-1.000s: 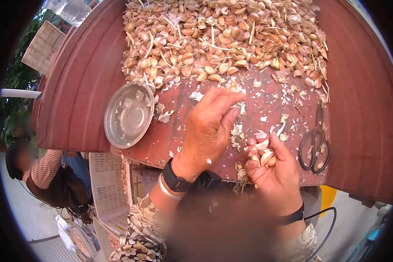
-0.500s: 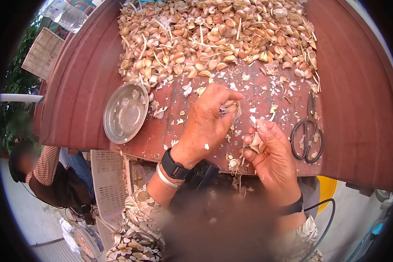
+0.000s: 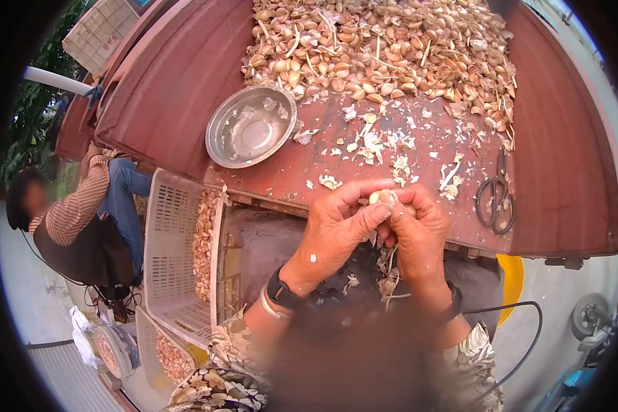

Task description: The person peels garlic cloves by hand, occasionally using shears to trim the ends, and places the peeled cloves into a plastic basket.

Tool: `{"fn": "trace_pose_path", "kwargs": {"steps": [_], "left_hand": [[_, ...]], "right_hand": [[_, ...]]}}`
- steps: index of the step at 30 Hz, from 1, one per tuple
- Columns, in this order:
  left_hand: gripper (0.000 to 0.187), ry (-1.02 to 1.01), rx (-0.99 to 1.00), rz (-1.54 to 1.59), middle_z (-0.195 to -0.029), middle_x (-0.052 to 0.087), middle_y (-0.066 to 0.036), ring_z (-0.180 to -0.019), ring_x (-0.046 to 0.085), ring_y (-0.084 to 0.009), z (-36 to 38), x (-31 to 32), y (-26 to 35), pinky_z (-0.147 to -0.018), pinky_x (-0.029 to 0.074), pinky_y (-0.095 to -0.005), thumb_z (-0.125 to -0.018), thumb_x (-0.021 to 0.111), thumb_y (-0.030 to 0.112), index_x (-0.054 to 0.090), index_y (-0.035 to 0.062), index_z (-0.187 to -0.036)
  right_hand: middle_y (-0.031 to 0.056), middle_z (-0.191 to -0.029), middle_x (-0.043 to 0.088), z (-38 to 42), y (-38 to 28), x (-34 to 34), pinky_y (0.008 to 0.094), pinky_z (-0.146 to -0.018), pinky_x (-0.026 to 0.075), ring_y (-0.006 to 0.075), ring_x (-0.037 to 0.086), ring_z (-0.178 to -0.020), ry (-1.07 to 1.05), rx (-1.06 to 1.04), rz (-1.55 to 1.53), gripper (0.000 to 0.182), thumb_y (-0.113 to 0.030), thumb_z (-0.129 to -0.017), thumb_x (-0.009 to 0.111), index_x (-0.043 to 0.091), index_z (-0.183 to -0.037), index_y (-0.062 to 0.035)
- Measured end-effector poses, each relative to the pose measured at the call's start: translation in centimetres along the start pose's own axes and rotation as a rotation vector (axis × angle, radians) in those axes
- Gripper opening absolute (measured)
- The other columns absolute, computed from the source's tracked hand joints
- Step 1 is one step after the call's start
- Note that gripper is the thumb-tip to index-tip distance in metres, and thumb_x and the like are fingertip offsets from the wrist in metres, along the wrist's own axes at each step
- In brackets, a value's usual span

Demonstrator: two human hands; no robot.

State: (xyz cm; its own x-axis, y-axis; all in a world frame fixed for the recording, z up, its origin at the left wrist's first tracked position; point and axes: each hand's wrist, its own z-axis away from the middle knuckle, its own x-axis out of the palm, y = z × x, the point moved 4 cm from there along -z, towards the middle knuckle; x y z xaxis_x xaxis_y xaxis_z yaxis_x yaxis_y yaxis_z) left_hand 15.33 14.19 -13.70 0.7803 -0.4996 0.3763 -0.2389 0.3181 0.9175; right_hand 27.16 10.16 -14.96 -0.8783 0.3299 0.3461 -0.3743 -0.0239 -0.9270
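Across the broad, curved-sided red table [image 3: 563,185] spreads a wide heap of tan garlic cloves [image 3: 381,51], a round grey metal bowl [image 3: 257,136] near its left corner, while at the table's near edge the left hand [image 3: 333,230] and right hand [image 3: 420,237], fingers curled in, together pinch a small pale garlic clove [image 3: 375,198].

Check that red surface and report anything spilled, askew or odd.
Nothing looks plainly damaged. Pale garlic skins lie strewn over the red surface on the near side of the garlic pile: untidy, but probably ordinary litter. One stray flake sits on the back of the left hand.
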Motion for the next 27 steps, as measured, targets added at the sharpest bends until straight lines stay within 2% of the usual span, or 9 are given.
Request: {"fn": "trace_pose_path", "kwargs": {"steps": [5, 9, 10, 13, 15, 18, 21, 23, 27], "left_hand": [[0.033, 0.09, 0.072, 0.03, -0.088, 0.062, -0.007, -0.073, 0.058, -0.0106, 2.2, -1.6, -0.3, -0.064, 0.047, -0.0222, -0.094, 0.058, 0.013, 0.055, -0.0022, -0.123], [0.033, 0.029, 0.123, 0.384, -0.09, 0.063, -0.01, -0.074, 0.06, -0.0134, 3.4, -2.2, 0.0, -0.062, 0.048, -0.0241, -0.093, 0.06, 0.014, 0.054, -0.0016, -0.121], [0.033, 0.036, 0.122, 0.385, -0.091, 0.063, -0.011, -0.074, 0.06, -0.0142, 3.9, -2.4, 0.3, -0.061, 0.048, -0.0248, -0.093, 0.06, 0.015, 0.053, -0.0013, -0.121], [0.027, 0.077, 0.133, 0.336, -0.091, 0.064, -0.014, -0.074, 0.063, -0.0163, 6.6, -3.4, 2.2, -0.06, 0.05, -0.0256, -0.092, 0.06, 0.01, 0.052, -0.0009, -0.114], [0.025, 0.133, 0.125, 0.268, -0.091, 0.065, -0.014, -0.073, 0.065, -0.0152, 10.4, -5.1, 4.4, -0.061, 0.052, -0.0246, -0.092, 0.061, 0.01, 0.052, -0.0003, -0.112], [0.027, 0.363, 0.257, 0.221, -0.088, 0.064, -0.015, -0.07, 0.065, -0.0176, 16.5, -10.9, 5.3, -0.057, 0.051, -0.0232, -0.087, 0.067, 0.011, 0.051, 0.0019, -0.106], [0.028, 0.764, 0.302, 0.236, -0.082, 0.062, -0.011, -0.055, 0.056, -0.014, 22.6, -19.7, 3.0, -0.049, 0.046, -0.0191, -0.086, 0.069, 0.011, 0.052, 0.0035, -0.106], [0.025, 1.149, 0.337, 0.243, -0.075, 0.059, -0.006, -0.046, 0.047, -0.0095, 25.4, -25.2, 1.2, -0.041, 0.038, -0.018, -0.088, 0.066, 0.012, 0.052, 0.0034, -0.107], [0.023, 1.16, 0.102, 0.118, -0.067, 0.054, -0.001, -0.044, 0.041, -0.005, 32.7, -35.9, -4.6, -0.037, 0.03, -0.0178, -0.093, 0.061, 0.015, 0.053, 0.002, -0.11]], "right_hand": [[0.0006, -0.07, 0.061, 1.4, 0.0, 2.1, 0.018, -0.045, 0.036, 0.0051, 0.052, -0.054, -0.006, 0.08, -0.15, 0.014, -0.018, -0.092, 0.064, 0.06, -0.087, -0.0054], [0.0057, -0.066, 0.058, 1.4, 2.2, 2.5, 0.0276, -0.045, 0.045, 0.0148, 0.053, -0.048, 0.127, 0.409, -0.673, 0.018, -0.023, -0.095, 0.056, 0.057, -0.092, -0.0052], [0.005, -0.077, 0.056, 2.1, 1.7, 3.3, 0.0283, -0.052, 0.048, 0.0155, 0.057, -0.064, -0.068, 0.337, -0.682, 0.018, -0.021, -0.096, 0.054, 0.055, -0.093, -0.0032], [0.0051, -0.078, 0.054, 1.8, 2.6, 3.6, 0.0304, -0.06, 0.05, 0.017, 0.057, -0.071, 0.146, 0.332, -0.667, 0.021, -0.023, -0.098, 0.05, 0.053, -0.092, -0.0034], [0.0066, -0.085, 0.056, 1.9, 1.7, 7.2, 0.0289, -0.066, 0.051, 0.0168, 0.058, -0.077, 0.037, 0.262, -0.615, 0.014, -0.018, -0.097, 0.05, 0.054, -0.094, -0.0043], [0.0063, -0.108, 0.059, 3.3, 1.4, 17.8, 0.0389, -0.095, 0.044, 0.0174, 0.055, -0.101, -0.327, 0.304, -0.629, 0.031, -0.027, -0.099, 0.045, 0.054, -0.119, -0.0039], [0.0045, -0.112, 0.058, 5.6, 3.5, 27.1, 0.0358, -0.096, 0.04, 0.0136, 0.052, -0.104, -0.782, 0.226, -0.516, 0.043, -0.032, -0.099, 0.048, 0.049, -0.132, -0.0039], [0.0052, -0.112, 0.059, 5.4, 3.8, 27.2, 0.0335, -0.093, 0.043, 0.0132, 0.053, -0.106, -0.719, 0.16, -0.364, 0.037, -0.027, -0.098, 0.051, 0.053, -0.127, -0.0039], [0.0071, -0.102, 0.064, 2.4, 1.8, 19.1, 0.0268, -0.076, 0.051, 0.0133, 0.062, -0.096, -0.502, 0.091, -0.161, 0.018, -0.018, -0.096, 0.055, 0.061, -0.101, -0.0018]]}}
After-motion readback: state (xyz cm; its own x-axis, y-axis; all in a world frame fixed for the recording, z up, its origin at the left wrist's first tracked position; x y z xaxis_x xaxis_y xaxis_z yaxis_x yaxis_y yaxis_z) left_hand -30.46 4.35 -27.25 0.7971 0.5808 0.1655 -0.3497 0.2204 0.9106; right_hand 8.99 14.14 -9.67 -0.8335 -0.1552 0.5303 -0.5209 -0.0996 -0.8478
